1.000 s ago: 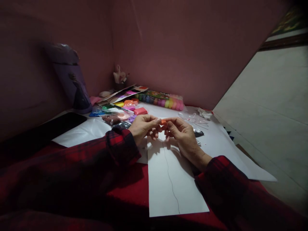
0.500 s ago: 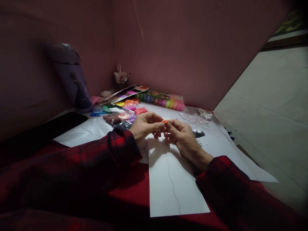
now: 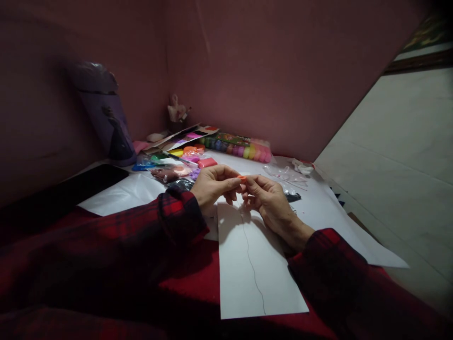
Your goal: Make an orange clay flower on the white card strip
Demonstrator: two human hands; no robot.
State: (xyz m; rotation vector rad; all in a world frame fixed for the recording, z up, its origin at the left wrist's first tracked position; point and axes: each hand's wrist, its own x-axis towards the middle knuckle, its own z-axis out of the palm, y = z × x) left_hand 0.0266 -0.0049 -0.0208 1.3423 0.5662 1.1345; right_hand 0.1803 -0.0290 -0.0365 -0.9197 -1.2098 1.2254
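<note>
Between the fingertips of both hands is a small piece of orange modelling clay [image 3: 242,179]. My left hand [image 3: 215,185] pinches it from the left with thumb and forefinger. From the other side my right hand [image 3: 271,200] grips it the same way, with the remaining fingers curled beneath. Below the hands lies a white sheet of paper [image 3: 260,269], with a thin wavy line [image 3: 249,252] running down its length; I cannot tell whether it is drawn or a thread. The fingers partly cover the clay.
Behind my left hand lie several bagged clay lumps, among them a red one [image 3: 207,163] and a brown one [image 3: 164,176]. A tray of coloured clay [image 3: 237,146] stands by the wall. A purple bag [image 3: 106,118] and a black flat object [image 3: 97,182] are at left; clear plastic bags [image 3: 285,174] at right.
Both hands stay in nearly the same place. The fingertips have shifted slightly on the orange clay, which now looks a little flatter and wider between them.
</note>
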